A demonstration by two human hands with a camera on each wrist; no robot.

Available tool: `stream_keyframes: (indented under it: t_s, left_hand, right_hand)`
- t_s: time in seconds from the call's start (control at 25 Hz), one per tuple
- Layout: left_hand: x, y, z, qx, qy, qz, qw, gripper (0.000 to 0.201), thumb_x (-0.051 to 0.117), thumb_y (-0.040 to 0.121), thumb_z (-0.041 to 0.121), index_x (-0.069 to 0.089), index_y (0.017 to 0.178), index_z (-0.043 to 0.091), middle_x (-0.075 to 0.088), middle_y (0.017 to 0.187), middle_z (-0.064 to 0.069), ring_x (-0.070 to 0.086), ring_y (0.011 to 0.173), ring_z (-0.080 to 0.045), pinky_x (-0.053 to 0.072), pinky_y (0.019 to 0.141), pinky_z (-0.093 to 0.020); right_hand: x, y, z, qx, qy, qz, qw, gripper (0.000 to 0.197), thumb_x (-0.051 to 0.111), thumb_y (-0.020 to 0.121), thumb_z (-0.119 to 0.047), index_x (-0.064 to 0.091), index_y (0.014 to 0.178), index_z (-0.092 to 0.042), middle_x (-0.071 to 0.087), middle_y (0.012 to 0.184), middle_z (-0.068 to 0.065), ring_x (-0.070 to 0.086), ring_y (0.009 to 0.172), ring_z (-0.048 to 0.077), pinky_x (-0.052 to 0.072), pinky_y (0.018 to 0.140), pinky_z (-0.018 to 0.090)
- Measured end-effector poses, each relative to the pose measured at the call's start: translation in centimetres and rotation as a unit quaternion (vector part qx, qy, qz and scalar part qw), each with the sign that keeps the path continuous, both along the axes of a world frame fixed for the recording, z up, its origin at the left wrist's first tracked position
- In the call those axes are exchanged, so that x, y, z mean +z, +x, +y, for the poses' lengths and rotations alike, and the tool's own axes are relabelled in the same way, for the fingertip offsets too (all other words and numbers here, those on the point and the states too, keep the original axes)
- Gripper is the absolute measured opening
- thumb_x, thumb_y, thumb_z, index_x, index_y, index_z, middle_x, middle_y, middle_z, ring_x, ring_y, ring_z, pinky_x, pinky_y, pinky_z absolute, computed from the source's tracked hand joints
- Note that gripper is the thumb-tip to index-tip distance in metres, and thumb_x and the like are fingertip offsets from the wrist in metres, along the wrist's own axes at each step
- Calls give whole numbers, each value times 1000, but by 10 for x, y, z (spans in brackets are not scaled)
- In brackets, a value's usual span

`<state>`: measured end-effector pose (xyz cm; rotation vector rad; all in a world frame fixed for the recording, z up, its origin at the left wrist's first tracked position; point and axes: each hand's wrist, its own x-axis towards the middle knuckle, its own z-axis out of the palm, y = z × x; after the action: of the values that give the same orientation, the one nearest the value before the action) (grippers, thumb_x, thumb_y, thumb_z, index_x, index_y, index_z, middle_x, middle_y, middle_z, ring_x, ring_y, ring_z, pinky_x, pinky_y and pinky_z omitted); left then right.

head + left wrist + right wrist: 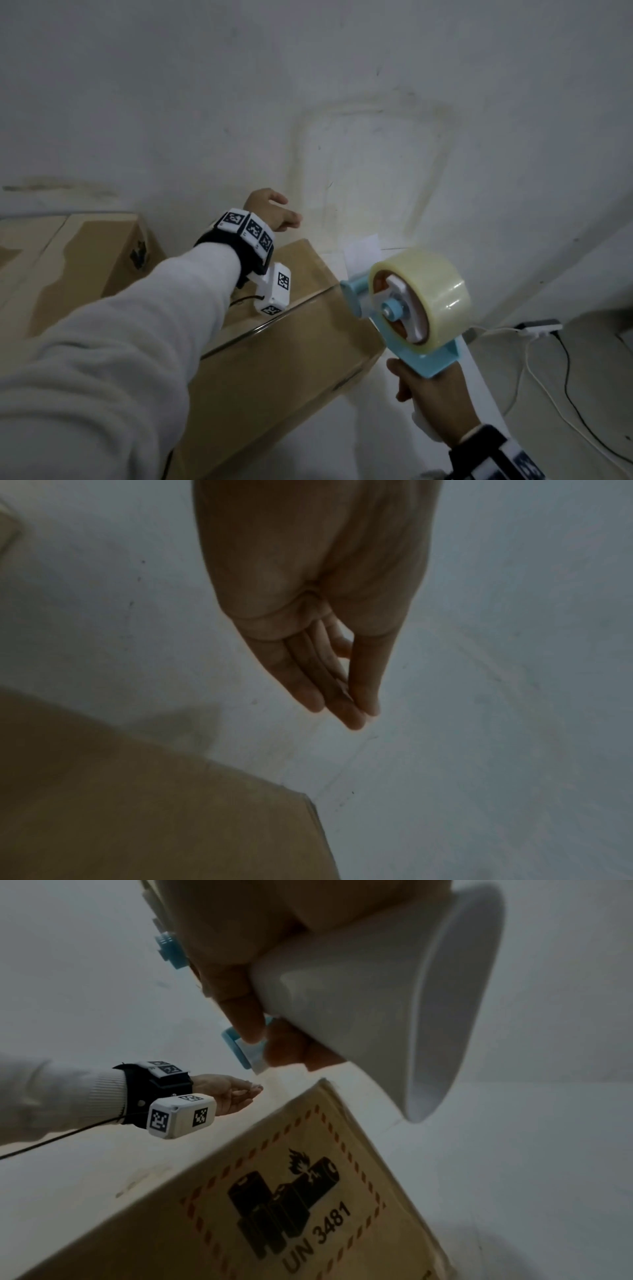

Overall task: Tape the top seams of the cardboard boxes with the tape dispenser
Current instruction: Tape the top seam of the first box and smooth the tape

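A cardboard box (281, 346) stands in front of me with clear tape along its top edge; its side bears a battery hazard label (291, 1202). My right hand (435, 401) grips the white handle (369, 1010) of a light-blue tape dispenser (407, 308), held in the air just right of the box, with its clear roll facing me. My left hand (274, 212) hovers past the box's far corner (281, 794), holding nothing. Its fingers (342, 704) point down, straight and close together.
A second cardboard box (89, 253) sits at the left with tape on its top. A power strip (541, 327) and cables (561, 387) lie on the pale floor at the right. A white paper scrap (363, 253) lies behind the near box.
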<state>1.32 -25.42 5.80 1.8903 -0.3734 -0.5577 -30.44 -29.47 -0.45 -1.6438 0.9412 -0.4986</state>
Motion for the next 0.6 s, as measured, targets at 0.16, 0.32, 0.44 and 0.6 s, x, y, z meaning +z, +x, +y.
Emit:
stream_keyframes:
  t_s: [0.16, 0.32, 0.44, 0.6]
  left_hand:
    - [-22, 13, -11, -68, 40, -28, 996, 27, 76, 69, -3, 59, 79, 14, 69, 85, -7, 65, 85, -22, 54, 78, -31]
    - [-35, 21, -21, -109, 107, -68, 986, 21, 77, 70, 2, 71, 88, 10, 68, 92, -4, 62, 92, -20, 50, 90, -33]
    - [-43, 28, -23, -101, 125, -58, 985, 20, 77, 72, 7, 73, 92, 10, 68, 94, -5, 62, 91, -22, 50, 89, -32]
    - [-50, 32, -21, -107, 121, -39, 986, 12, 74, 76, 9, 74, 88, 8, 72, 97, -11, 65, 99, -28, 54, 91, -39]
  right_hand:
    - [-15, 15, -8, -9, 17, 3, 1000, 38, 69, 72, 6, 52, 41, -9, 55, 36, 2, 52, 36, 8, 44, 51, 17]
    - [-18, 25, -9, -28, 47, -18, 998, 26, 75, 59, -12, 54, 44, -9, 55, 36, 4, 53, 35, 11, 43, 51, 27]
    - [-18, 29, -12, -27, 62, -27, 997, 22, 73, 55, -15, 55, 43, -13, 54, 36, 5, 53, 36, 13, 44, 53, 32]
    - [-26, 29, -17, -16, 39, -3, 999, 31, 74, 70, 4, 55, 48, -7, 56, 38, 6, 55, 37, 13, 44, 56, 33]
